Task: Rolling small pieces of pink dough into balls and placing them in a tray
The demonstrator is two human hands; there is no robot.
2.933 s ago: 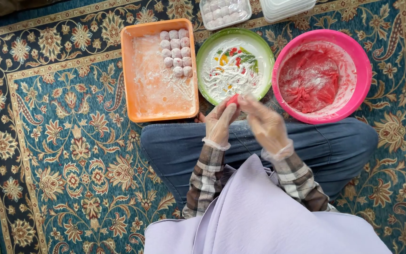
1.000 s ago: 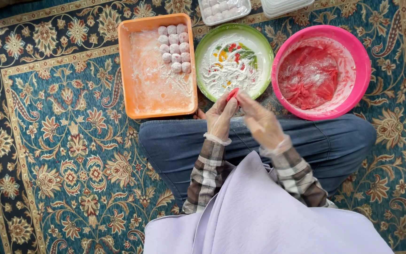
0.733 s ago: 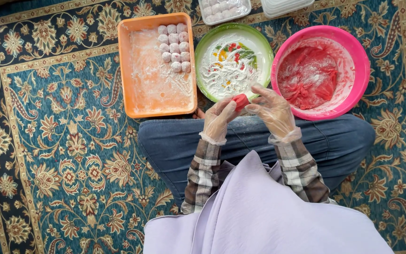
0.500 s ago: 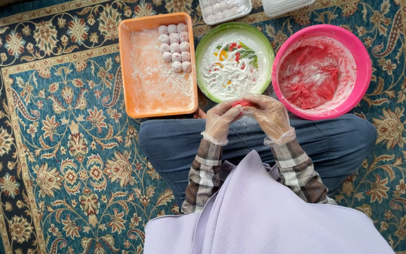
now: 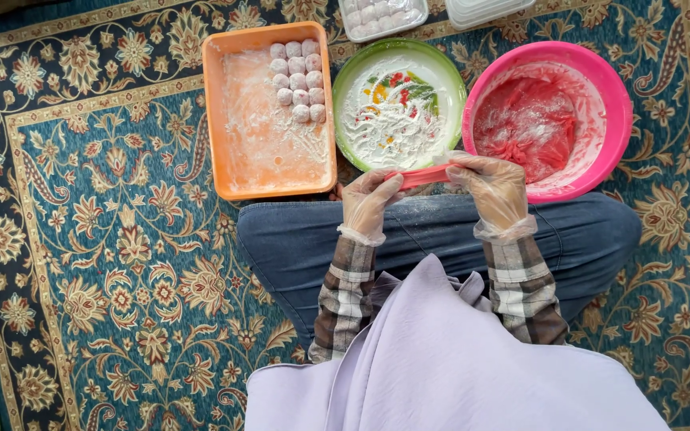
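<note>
Both hands wear thin clear gloves. My left hand (image 5: 367,203) and my right hand (image 5: 494,187) pinch the two ends of a strip of red dough (image 5: 425,175), stretched out flat between them above my lap. Just beyond the hands lies a green plate (image 5: 345,84) dusted with white flour. To its right stands a pink bowl (image 5: 612,96) holding a lump of red dough. To its left is an orange tray (image 5: 221,160), floured, with several pale dough balls (image 5: 299,80) in its far right corner.
I sit cross-legged in blue jeans on a patterned teal carpet (image 5: 105,239). Two clear plastic containers (image 5: 381,14) sit at the top edge, one holding more pale balls. A lilac cloth covers my chest.
The red dough was a small lump held between close hands. My hands have drawn apart and pulled it out into a long flat strip.
</note>
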